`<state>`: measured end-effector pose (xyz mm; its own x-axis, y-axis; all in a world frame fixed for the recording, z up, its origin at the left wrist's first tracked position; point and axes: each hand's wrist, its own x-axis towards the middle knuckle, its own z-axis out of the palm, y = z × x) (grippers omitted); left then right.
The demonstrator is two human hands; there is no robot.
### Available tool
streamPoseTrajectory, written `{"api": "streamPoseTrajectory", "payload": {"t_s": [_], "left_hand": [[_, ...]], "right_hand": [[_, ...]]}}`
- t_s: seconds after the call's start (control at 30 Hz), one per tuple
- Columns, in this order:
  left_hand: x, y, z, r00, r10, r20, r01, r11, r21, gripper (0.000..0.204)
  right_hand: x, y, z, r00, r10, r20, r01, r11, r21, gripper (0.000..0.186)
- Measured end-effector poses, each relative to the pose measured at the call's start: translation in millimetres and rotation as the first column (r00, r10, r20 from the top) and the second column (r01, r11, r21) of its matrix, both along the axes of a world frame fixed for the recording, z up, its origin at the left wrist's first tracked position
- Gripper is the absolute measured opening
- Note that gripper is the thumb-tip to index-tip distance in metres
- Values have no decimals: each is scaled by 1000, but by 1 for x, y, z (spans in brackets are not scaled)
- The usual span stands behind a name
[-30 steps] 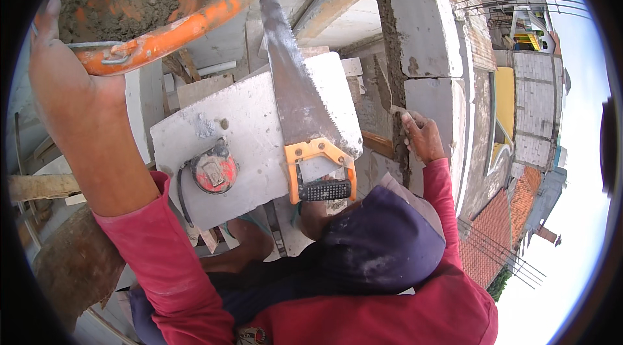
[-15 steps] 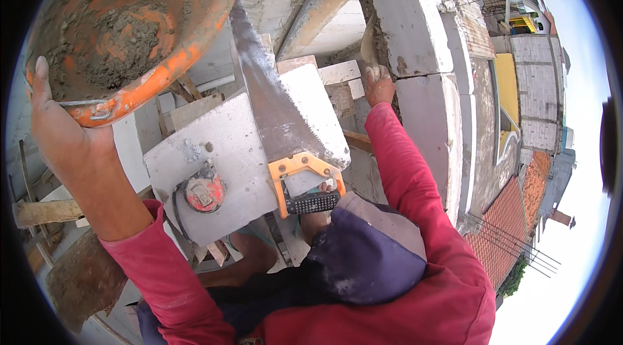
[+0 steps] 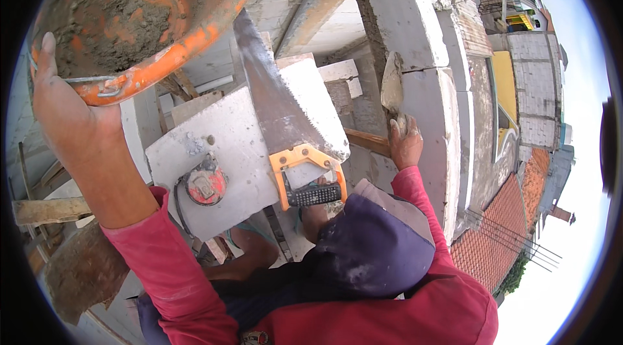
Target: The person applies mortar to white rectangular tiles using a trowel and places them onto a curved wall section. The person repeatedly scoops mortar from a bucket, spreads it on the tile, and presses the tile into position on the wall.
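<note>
At the upper left, my left hand holds the rim of an orange bucket, thumb along the edge and the other fingers out of sight beneath. Wet grey mortar lies inside the tilted bucket. On the right, my right hand is closed round the handle of a trowel, whose blade is coated with mortar. The blade is at the mortared edge of the pale block wall, by the joint between two blocks.
A handsaw with an orange handle and a red tape measure lie on a pale block slab between my arms. Wooden boards stick out at the left. A cap covers the lower middle. Rooftops lie beyond the wall.
My right hand has drawn the trowel back toward me along the wall edge, and its blade now shows. The bucket has shifted slightly up and right with my left hand still on it.
</note>
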<state>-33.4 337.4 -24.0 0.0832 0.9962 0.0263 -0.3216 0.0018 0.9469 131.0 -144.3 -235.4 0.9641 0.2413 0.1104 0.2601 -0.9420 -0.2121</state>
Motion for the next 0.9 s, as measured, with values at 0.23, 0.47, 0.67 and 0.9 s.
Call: {"api": "streamPoseTrajectory", "payload": {"t_s": [0.23,0.47,0.67,0.9], "left_hand": [[-5,5,1,1000,21,-8,-21,1000,3,42],[-4,2,9,999,37,4,-37,999,-6,43],[-1,-4,3,1000,6,2,-6,1000,-22,46],[-8,6,-1,1000,-1,-22,2,999,42,51]], "right_hand": [[-1,25,90,735,144,-663,125,932,341,40],[18,5,12,981,129,-143,-124,991,42,40],[32,10,-60,972,15,-234,-27,998,-50,44],[18,-7,-20,986,-56,-160,52,998,-29,44]]}}
